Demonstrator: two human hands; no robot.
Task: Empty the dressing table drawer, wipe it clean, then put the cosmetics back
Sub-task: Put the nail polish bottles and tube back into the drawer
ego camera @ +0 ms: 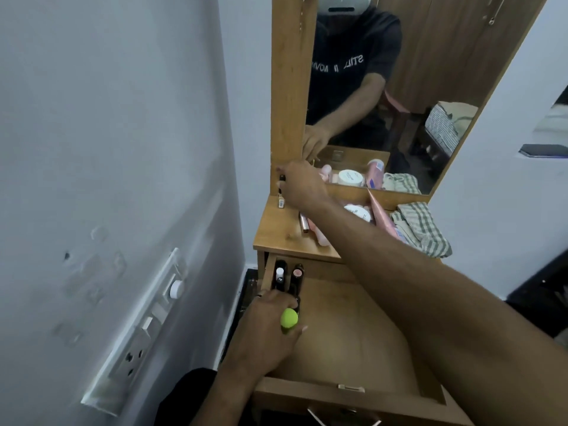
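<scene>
The wooden drawer (353, 327) is pulled open below the dressing table top (279, 232). Two dark cosmetic tubes (280, 276) stand in its far left corner. My left hand (270, 327) is inside the drawer and grips a green-capped item (289, 318). My right hand (302, 182) reaches across to the table's far left and pinches a slim dark and white tube (281, 192) standing against the mirror frame. On the table top lie a rose-gold stick (304, 222), a white jar (358, 212), a pink tube (384, 219) and pink items partly hidden by my arm.
A checked cloth (422, 229) lies on the table's right side. A mirror (384, 87) rises behind the table. The wall on the left carries a switch and socket panel (144, 330). The drawer's front edge with a handle (344, 416) is nearest me.
</scene>
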